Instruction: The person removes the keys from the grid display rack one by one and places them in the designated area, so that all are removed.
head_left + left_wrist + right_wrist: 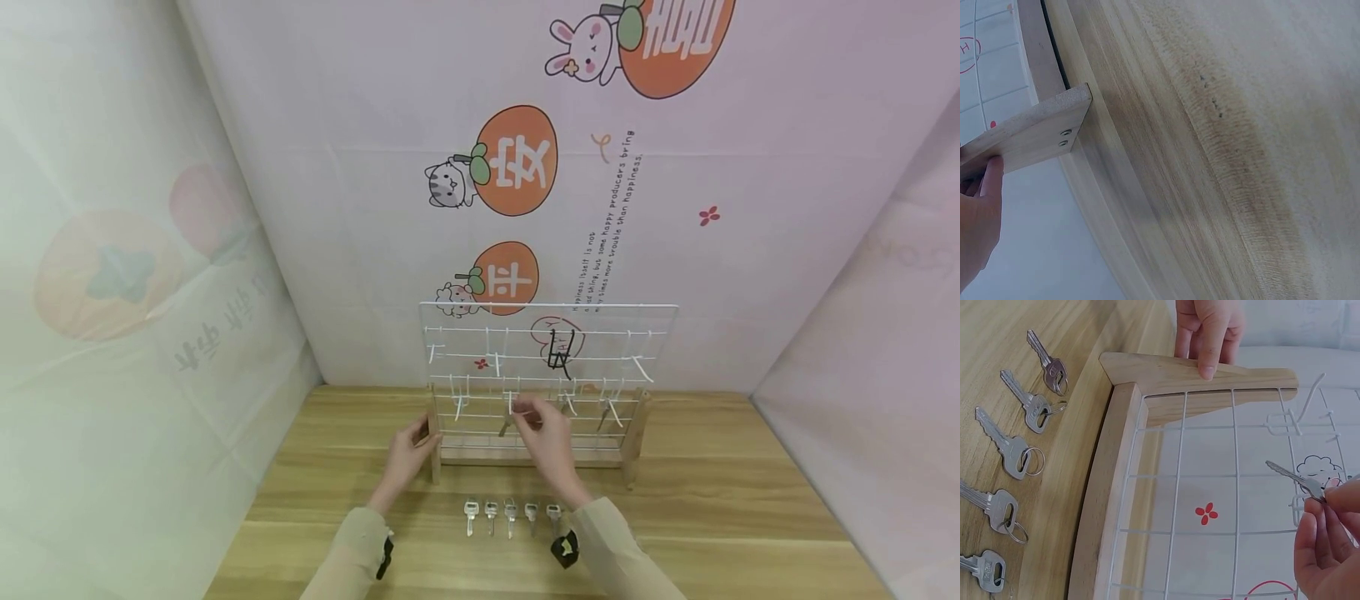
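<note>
My right hand (pixel 549 442) pinches a silver key (pixel 1314 487) by its head, in front of the white wire grid (pixel 1237 478). In the head view, the key (pixel 505 428) is beside a white hook in the lower row. My left hand (pixel 408 457) grips the wooden side post (pixel 1229 375) of the rack; its thumb lies on the front face and the other fingers go behind. Several more keys, each with a small ring, lie in a row on the table, one of them a silver key (pixel 1007 447) near the rack's base bar (pixel 1100 494).
White hooks stick out of the grid in two rows, among them an upper right hook (pixel 639 367) and a lower left hook (pixel 459 408). A black hook (pixel 558 354) sits in the upper row. Another key (pixel 603 419) hangs at the lower right. Printed cloth (pixel 390 208) stands behind the wooden table (pixel 697 483).
</note>
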Tool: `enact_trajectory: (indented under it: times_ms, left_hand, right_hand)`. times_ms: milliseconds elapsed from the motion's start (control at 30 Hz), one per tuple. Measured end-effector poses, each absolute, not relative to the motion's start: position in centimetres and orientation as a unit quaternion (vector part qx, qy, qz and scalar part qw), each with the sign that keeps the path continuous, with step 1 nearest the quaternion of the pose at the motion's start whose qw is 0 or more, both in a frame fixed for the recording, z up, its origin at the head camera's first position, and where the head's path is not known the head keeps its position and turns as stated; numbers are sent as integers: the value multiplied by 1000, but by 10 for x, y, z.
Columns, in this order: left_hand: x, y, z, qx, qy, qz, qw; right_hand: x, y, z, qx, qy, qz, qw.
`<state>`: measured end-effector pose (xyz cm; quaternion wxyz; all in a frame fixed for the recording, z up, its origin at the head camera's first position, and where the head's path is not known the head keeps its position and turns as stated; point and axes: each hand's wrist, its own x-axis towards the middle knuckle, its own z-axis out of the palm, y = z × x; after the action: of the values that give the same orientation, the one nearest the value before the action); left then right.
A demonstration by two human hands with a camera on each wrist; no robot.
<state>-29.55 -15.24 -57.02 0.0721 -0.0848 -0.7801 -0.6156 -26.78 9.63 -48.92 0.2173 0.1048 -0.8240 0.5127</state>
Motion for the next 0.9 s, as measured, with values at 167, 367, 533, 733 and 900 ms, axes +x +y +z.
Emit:
enact_trajectory:
  times_ms: [167,367,533,733,900]
  left_hand:
    - [-295,-151,-570,-88,-782,-612,80]
    - [-295,-152,-571,-94,-784,-608,86]
    - [-294,-151,-570,-85,-784,-610,81]
    - [-293,-150,-566,-79,-789,-605,76]
    - [-292,-149,-563,-82,-789,-605,74]
  right_hand:
    - [-266,97,-488,100,-820,525,205]
    - [-264,98,-486,101,-816,530,207]
    - [-261,99,-483,99,-815,533,205]
    - [-256,101,-479,100,-816,532,205]
    - [-252,102,-476,100,-816,531,204]
